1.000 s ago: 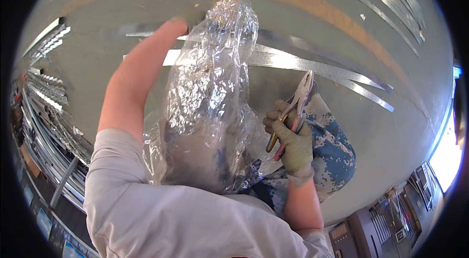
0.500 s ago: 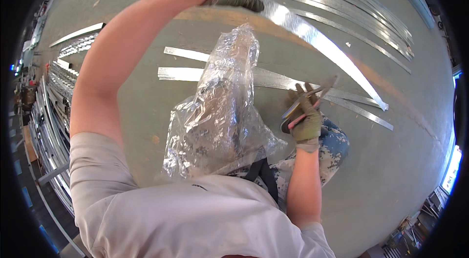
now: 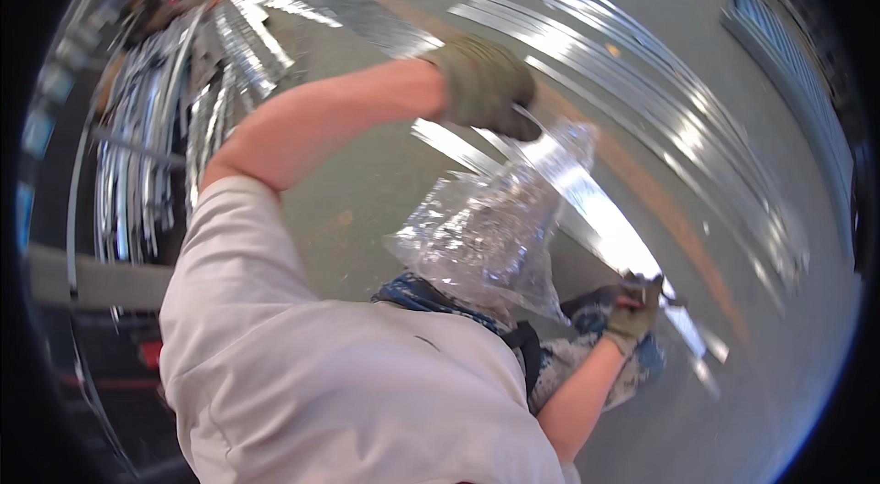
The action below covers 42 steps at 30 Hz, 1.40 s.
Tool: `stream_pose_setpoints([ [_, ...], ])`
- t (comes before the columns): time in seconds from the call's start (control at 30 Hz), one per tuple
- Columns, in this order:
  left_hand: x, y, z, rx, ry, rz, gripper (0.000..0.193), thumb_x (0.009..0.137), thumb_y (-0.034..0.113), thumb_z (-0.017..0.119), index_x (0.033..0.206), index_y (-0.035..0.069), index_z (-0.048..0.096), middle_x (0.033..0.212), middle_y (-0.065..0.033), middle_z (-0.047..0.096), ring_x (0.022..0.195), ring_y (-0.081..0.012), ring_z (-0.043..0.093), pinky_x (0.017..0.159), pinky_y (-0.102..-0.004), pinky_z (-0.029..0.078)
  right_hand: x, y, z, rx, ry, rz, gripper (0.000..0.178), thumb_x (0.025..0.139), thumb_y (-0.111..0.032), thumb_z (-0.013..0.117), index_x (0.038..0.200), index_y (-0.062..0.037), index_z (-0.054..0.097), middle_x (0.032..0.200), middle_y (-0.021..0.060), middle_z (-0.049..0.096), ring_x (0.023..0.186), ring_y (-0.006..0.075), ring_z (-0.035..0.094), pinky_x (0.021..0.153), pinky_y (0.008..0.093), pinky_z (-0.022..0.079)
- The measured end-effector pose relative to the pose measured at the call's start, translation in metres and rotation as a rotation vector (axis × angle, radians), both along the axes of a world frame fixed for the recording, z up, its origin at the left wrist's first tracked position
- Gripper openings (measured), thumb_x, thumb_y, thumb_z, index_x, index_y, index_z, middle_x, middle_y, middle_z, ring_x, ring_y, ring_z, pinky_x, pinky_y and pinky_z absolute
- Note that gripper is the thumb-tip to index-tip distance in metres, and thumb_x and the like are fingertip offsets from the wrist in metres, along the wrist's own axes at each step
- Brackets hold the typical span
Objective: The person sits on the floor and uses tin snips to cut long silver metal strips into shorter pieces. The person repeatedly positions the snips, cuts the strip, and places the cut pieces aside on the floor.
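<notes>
My left hand (image 3: pixel 486 85), in an olive glove, is closed round a long shiny sheet-metal strip (image 3: pixel 587 195). The strip slants from the upper left, under the hand, down toward the lower right. Over the strip's lower right part, my gloved right hand (image 3: pixel 635 321) grips a pair of snips (image 3: pixel 629 302) with reddish handles. Their jaws look to be at the strip, but whether they touch it I cannot tell. A crumpled clear plastic bag (image 3: pixel 481 236) covers my leg below the strip. Other metal strips (image 3: pixel 456 145) lie on the floor beneath the bag.
Several long metal strips (image 3: pixel 632 81) lie side by side on the floor at the upper right. Bundles of metal profiles (image 3: pixel 137 172) are stacked at the left. Ridged blue-grey panels (image 3: pixel 793 71) stand along the far right.
The view has turned and tilted. My right hand with the snips has come to the strip's lower right part. My left hand still holds the strip, now nearer the bag.
</notes>
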<state>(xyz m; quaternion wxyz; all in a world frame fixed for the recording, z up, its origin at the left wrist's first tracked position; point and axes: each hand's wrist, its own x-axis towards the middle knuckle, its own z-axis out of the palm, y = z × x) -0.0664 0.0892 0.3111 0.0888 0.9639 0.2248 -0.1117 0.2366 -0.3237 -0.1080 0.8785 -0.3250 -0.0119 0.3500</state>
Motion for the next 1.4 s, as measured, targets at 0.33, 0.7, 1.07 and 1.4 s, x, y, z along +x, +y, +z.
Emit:
stream_pose_setpoints([
  [0.33,-0.081,0.018,-0.081,-0.087,-0.090,-0.011,0.069,0.091,0.073,0.082,0.118,0.010,0.086,0.115,-0.0167,0.084,0.110,-0.0420,0.079,0.096,-0.0517,0.061,-0.007,-0.005,0.042,0.138,0.008,-0.101,0.037,0.115,-0.019,0.072,0.149,-0.0053,0.074,0.116,0.0107,0.074,0.092,0.0121,0.068,0.074,0.0263,0.056],
  [0.7,-0.086,-0.042,-0.147,0.088,-0.187,-0.197,0.099,0.090,0.057,0.089,0.166,0.004,0.053,0.135,-0.0229,0.076,0.120,-0.0415,0.076,0.105,-0.0525,0.060,-0.098,0.054,0.119,-0.074,-0.275,-0.101,0.064,0.115,-0.021,0.071,0.172,-0.0042,0.048,0.160,0.0140,0.065,0.136,0.0245,0.068,0.112,0.0408,0.058],
  [1.07,-0.059,-0.060,-0.170,-0.092,-0.491,-0.147,0.025,0.099,0.023,0.073,0.120,0.010,0.070,0.105,-0.0190,0.077,0.098,-0.0441,0.079,0.084,-0.0584,0.063,-0.206,0.104,0.233,-0.100,-0.377,0.205,0.064,0.118,-0.027,0.066,0.176,-0.0105,0.044,0.162,0.0136,0.057,0.147,0.0290,0.061,0.129,0.0487,0.049],
  [1.4,-0.171,-0.013,-0.199,-0.189,-0.545,-0.058,0.034,0.090,0.003,0.077,0.123,0.009,0.079,0.100,-0.0161,0.076,0.095,-0.0388,0.075,0.083,-0.0515,0.060,-0.105,0.017,0.227,0.018,-0.398,-0.095,0.059,0.111,-0.011,0.069,0.168,-0.0164,0.055,0.137,0.0129,0.074,0.113,0.0214,0.073,0.094,0.0393,0.060],
])
